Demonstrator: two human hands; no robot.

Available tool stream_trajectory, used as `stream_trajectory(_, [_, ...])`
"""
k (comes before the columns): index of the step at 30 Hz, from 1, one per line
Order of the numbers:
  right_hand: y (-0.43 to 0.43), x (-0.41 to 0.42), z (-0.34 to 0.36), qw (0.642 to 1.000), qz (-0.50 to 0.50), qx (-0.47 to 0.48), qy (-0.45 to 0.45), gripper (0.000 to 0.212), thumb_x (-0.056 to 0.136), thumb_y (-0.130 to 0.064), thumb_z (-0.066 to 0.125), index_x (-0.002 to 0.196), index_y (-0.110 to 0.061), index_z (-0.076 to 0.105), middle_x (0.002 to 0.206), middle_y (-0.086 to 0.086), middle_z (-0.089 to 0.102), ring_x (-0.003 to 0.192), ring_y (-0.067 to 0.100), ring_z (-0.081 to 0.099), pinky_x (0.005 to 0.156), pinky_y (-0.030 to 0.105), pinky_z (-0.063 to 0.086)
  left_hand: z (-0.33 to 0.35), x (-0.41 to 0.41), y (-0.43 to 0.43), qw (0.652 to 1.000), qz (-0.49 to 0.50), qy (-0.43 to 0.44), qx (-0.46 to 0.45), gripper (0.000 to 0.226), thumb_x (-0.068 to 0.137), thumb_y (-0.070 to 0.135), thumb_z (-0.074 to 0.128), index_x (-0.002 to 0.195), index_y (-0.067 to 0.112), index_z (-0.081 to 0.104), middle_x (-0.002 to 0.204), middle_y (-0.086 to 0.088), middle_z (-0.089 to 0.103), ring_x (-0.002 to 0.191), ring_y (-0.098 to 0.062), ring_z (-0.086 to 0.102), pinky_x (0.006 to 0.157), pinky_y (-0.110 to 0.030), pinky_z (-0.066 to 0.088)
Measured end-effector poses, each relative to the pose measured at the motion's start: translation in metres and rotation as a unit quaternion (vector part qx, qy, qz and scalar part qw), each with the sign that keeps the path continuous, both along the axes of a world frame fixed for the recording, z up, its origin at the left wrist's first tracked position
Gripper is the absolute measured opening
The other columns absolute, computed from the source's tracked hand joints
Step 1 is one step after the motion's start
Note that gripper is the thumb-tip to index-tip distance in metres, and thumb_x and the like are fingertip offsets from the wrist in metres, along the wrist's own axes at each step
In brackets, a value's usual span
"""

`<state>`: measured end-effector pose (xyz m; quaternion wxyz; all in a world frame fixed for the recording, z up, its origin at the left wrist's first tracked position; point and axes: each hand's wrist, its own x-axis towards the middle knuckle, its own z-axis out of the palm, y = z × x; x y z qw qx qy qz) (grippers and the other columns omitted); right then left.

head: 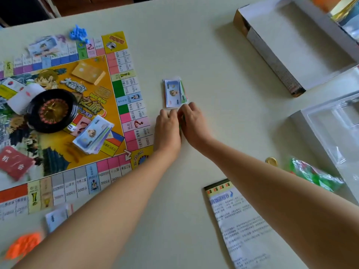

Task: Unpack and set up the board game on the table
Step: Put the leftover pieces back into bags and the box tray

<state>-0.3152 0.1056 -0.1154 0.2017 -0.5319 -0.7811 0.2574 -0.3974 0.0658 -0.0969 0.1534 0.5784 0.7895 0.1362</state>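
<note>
**Head view.**

**Layout:** The board (58, 117) lay flat at the left of the worktop (213, 74). The open box (281, 45) sat far right. A stack of notes (174, 93) sat on the worktop just beside the board's right edge.

**Grip:** The left hand (168, 131) and right hand (192, 121) were together just below that stack. The fingers of both were curled, pinching a thin green-edged bundle (181, 121), mostly hidden.

**Risks:**
- Loose paper notes would likely fan out or slip if released unevenly.
- The left forearm crossed the board's corner, so a careless pull could shift the board and scatter the pile of notes (94, 135) beside the wheel (51, 110).

**Writing:**
- The board centre read "Uncle Wang", and its squares showed 3500, 2000 and 1200.
- The red card (14, 162) read "机会".
- The rule sheet (239, 220) had a Chinese heading, and its body text was too small to read.
</note>
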Motion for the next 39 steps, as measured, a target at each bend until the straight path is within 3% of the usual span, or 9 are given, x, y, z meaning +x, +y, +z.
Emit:
stream_trajectory(6, [0.001,0.006,-0.004,0.998,0.017,0.053,0.030,0.025,0.072,0.010,0.056,0.094,0.000,0.060,0.092,0.018,0.058,0.082,0.036,0.052,0.065,0.039,0.047,-0.003,0.003,-0.003,0.999,0.001,0.004,0.033,0.046,0.085,-0.004,0.058,0.128,0.009,0.047,0.129,-0.013,0.046,0.115,-0.025,0.044,0.095,-0.030,0.037])
stream_trajectory(9, [0.000,0.011,-0.003,0.998,0.032,0.036,0.037,0.035,0.069,0.010,0.053,0.101,-0.002,0.061,0.097,0.016,0.059,0.088,0.035,0.051,0.072,0.040,0.045,-0.002,0.002,-0.006,0.999,-0.008,-0.010,0.032,0.047,0.083,-0.002,0.062,0.127,0.008,0.048,0.131,-0.012,0.046,0.117,-0.025,0.044,0.098,-0.029,0.036])
stream_trajectory(18, [-0.005,0.029,0.006,0.998,0.051,-0.005,0.033,0.059,0.061,0.012,0.053,0.118,-0.003,0.057,0.117,0.014,0.058,0.104,0.033,0.051,0.084,0.018,0.034,0.007,-0.006,-0.015,0.999,-0.015,-0.039,0.018,0.053,0.078,0.000,0.070,0.126,0.008,0.050,0.132,-0.011,0.042,0.124,-0.026,0.040,0.102,-0.028,0.034])
stream_trajectory(21, [-0.005,0.035,0.012,0.998,0.039,-0.010,0.038,0.064,0.059,0.012,0.052,0.120,-0.004,0.056,0.126,0.012,0.053,0.112,0.030,0.048,0.088,0.020,0.036,0.009,-0.010,-0.020,0.999,0.010,-0.032,0.011,0.058,0.077,0.004,0.073,0.128,0.009,0.047,0.131,-0.012,0.039,0.124,-0.025,0.039,0.102,-0.025,0.035])
stream_trajectory(24, [-0.004,0.041,0.017,1.000,-0.014,-0.005,0.011,0.065,0.061,0.012,0.051,0.123,-0.007,0.053,0.124,0.012,0.045,0.112,0.028,0.044,0.082,0.030,0.044,0.013,-0.012,-0.021,0.999,0.034,-0.032,-0.019,0.063,0.080,0.012,0.074,0.133,0.008,0.041,0.133,-0.013,0.035,0.120,-0.025,0.044,0.098,-0.024,0.039])
stream_trajectory(27, [-0.003,0.042,0.017,0.994,-0.079,-0.073,-0.024,0.063,0.069,0.009,0.050,0.130,-0.009,0.045,0.124,0.012,0.038,0.106,0.030,0.049,0.074,0.027,0.039,0.016,-0.011,-0.016,0.995,0.059,-0.045,-0.064,0.064,0.084,0.019,0.071,0.136,0.004,0.038,0.133,-0.015,0.036,0.115,-0.027,0.050,0.092,-0.026,0.041])
stream_trajectory(32, [0.002,0.027,0.015,0.991,-0.056,-0.124,-0.005,0.053,0.078,0.006,0.049,0.130,-0.005,0.051,0.124,0.017,0.048,0.108,0.032,0.055,0.091,0.032,0.043,0.013,-0.007,-0.003,0.992,0.055,-0.090,-0.071,0.055,0.085,0.008,0.066,0.135,0.008,0.045,0.130,-0.013,0.043,0.116,-0.028,0.053,0.098,-0.033,0.043])
stream_trajectory(35, [0.006,0.027,0.017,0.991,-0.056,-0.125,-0.004,0.051,0.079,0.004,0.052,0.129,-0.005,0.054,0.122,0.016,0.051,0.106,0.032,0.056,0.093,0.038,0.045,0.013,-0.006,-0.002,0.992,0.049,-0.102,-0.061,0.056,0.084,0.004,0.065,0.136,0.010,0.045,0.130,-0.012,0.043,0.115,-0.028,0.054,0.100,-0.035,0.044])
stream_trajectory(39, [0.006,0.027,0.017,0.991,-0.034,-0.127,-0.007,0.048,0.080,0.005,0.051,0.127,-0.004,0.059,0.119,0.017,0.054,0.103,0.033,0.057,0.093,0.034,0.044,0.011,-0.009,-0.003,0.990,0.047,-0.117,-0.064,0.054,0.084,0.005,0.065,0.134,0.010,0.048,0.127,-0.012,0.045,0.112,-0.028,0.057,0.100,-0.037,0.045])
